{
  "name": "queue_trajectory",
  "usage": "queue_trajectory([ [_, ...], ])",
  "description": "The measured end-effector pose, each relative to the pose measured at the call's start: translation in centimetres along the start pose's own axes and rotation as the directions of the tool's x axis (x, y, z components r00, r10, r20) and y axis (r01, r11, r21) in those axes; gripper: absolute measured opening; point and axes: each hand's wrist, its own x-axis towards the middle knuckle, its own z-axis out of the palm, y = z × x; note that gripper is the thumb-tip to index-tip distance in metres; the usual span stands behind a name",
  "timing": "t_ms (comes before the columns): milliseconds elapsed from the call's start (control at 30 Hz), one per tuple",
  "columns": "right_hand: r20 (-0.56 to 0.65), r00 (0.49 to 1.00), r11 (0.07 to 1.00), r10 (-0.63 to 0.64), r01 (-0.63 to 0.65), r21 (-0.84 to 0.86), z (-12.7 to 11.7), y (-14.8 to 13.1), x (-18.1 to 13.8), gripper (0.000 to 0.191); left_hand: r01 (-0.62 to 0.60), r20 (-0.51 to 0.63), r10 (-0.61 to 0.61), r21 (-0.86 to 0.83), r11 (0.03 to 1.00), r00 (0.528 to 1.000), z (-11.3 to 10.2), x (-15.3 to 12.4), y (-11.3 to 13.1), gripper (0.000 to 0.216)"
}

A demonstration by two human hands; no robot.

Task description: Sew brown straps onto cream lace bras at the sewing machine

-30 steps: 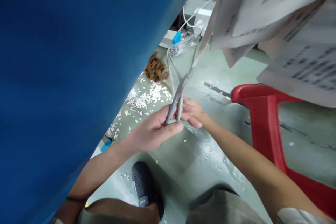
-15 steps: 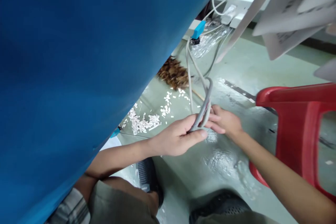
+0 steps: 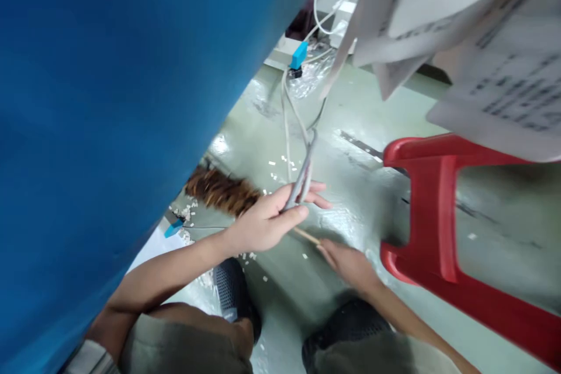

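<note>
My left hand (image 3: 260, 225) grips a looped bundle of grey and white cables (image 3: 305, 169), with the thumb across it and the other fingers stretched out past it. From the bundle the cables run up to a plug with a blue tag (image 3: 298, 55). Lower on the right, my right hand (image 3: 348, 266) is closed around the thin stick handle of a brown feather duster (image 3: 223, 190). The duster's feathers lie low at the floor, left of my left hand, blurred by motion. Small white paper scraps (image 3: 252, 256) are scattered about; my left forearm hides some.
A large blue surface (image 3: 109, 99) fills the left side. On the right stands a red plastic stool (image 3: 432, 210), with printed paper sheets (image 3: 504, 82) hanging above it. White sockets and clear plastic film (image 3: 309, 82) are at the back. My shoes (image 3: 234, 292) are below.
The feather duster has swept toward me and to the left, pushing scraps closer to my shoe. My right hand has moved down, away from the cables. My left hand still holds them.
</note>
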Motion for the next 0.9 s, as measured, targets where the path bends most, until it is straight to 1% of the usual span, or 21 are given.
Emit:
queue_trajectory([
  [33, 0.042, 0.998, 0.999, 0.051, -0.05, -0.018, -0.9, 1.7, -1.0, 0.05, -0.017, -0.019, 0.017, -0.009, 1.0, 1.0, -0.2, 0.2, 0.1, 0.026],
  [100, 0.076, 0.973, 0.976, 0.216, -0.216, -0.009, -2.4, 4.6, -4.0, 0.05, -0.061, -0.102, 0.056, -0.04, 0.997, 0.993, -0.9, 0.5, 0.4, 0.024],
  [167, 0.04, 0.918, 0.912, 0.396, -0.398, 0.101, -2.8, 6.4, -7.9, 0.051, -0.125, -0.218, 0.098, -0.115, 0.985, 0.971, -1.9, 0.7, 0.9, 0.022],
  [233, 0.007, 0.848, 0.827, 0.53, -0.519, 0.218, -2.2, 7.0, -11.3, 0.051, -0.213, -0.302, 0.148, -0.197, 0.957, 0.942, -2.6, 1.0, 1.5, 0.021],
  [267, -0.006, 0.814, 0.789, 0.581, -0.562, 0.248, -1.7, 6.9, -12.3, 0.052, -0.234, -0.302, 0.163, -0.218, 0.947, 0.939, -2.8, 1.1, 1.7, 0.019],
  [300, -0.018, 0.789, 0.764, 0.614, -0.588, 0.265, -1.3, 6.7, -12.6, 0.054, -0.233, -0.272, 0.171, -0.215, 0.948, 0.947, -2.9, 1.3, 1.9, 0.017],
  [333, -0.031, 0.782, 0.757, 0.623, -0.592, 0.277, -0.9, 6.4, -12.3, 0.057, -0.213, -0.218, 0.171, -0.187, 0.959, 0.961, -2.8, 1.4, 2.0, 0.016],
  [367, -0.047, 0.791, 0.766, 0.61, -0.573, 0.29, -0.6, 6.0, -11.2, 0.061, -0.176, -0.15, 0.155, -0.14, 0.974, 0.976, -2.5, 1.6, 2.1, 0.015],
  [400, -0.061, 0.813, 0.788, 0.579, -0.538, 0.301, -0.5, 5.6, -9.6, 0.066, -0.138, -0.084, 0.13, -0.086, 0.987, 0.988, -2.2, 1.8, 2.1, 0.015],
  [433, -0.09, 0.84, 0.818, 0.535, -0.488, 0.306, -0.5, 5.1, -7.5, 0.069, -0.11, -0.037, 0.109, -0.035, 0.993, 0.993, -1.9, 2.0, 2.1, 0.016],
  [467, -0.121, 0.859, 0.845, 0.497, -0.449, 0.289, -0.7, 4.6, -5.2, 0.072, -0.098, -0.014, 0.098, 0.001, 0.995, 0.995, -1.6, 2.2, 2.1, 0.017],
  [567, -0.171, 0.888, 0.901, 0.427, -0.4, 0.168, -1.7, 3.6, 1.9, 0.076, -0.097, -0.021, 0.097, 0.022, 0.995, 0.995, -1.2, 2.5, 1.8, 0.019],
  [633, -0.183, 0.893, 0.911, 0.412, -0.398, 0.112, -2.9, 3.5, 5.9, 0.069, -0.082, -0.04, 0.083, 0.027, 0.996, 0.996, -1.3, 2.5, 1.4, 0.019],
  [700, -0.195, 0.89, 0.91, 0.413, -0.411, 0.055, -4.4, 3.6, 9.4, 0.059, -0.048, -0.06, 0.05, 0.042, 0.998, 0.997, -1.5, 2.4, 0.9, 0.02],
  [767, -0.208, 0.887, 0.907, 0.412, -0.422, -0.001, -6.6, 3.5, 12.7, 0.051, -0.027, -0.072, 0.031, 0.061, 0.998, 0.997, -1.6, 2.4, 0.3, 0.021],
  [833, -0.221, 0.894, 0.906, 0.389, -0.415, -0.084, -9.5, 3.2, 16.2, 0.048, -0.024, -0.056, 0.029, 0.076, 0.997, 0.998, -1.6, 2.4, -0.1, 0.02],
  [900, -0.212, 0.917, 0.894, 0.337, -0.382, -0.235, -12.7, 2.9, 20.0, 0.051, -0.012, -0.038, 0.015, 0.083, 0.997, 0.999, -1.4, 2.5, -0.2, 0.02],
])
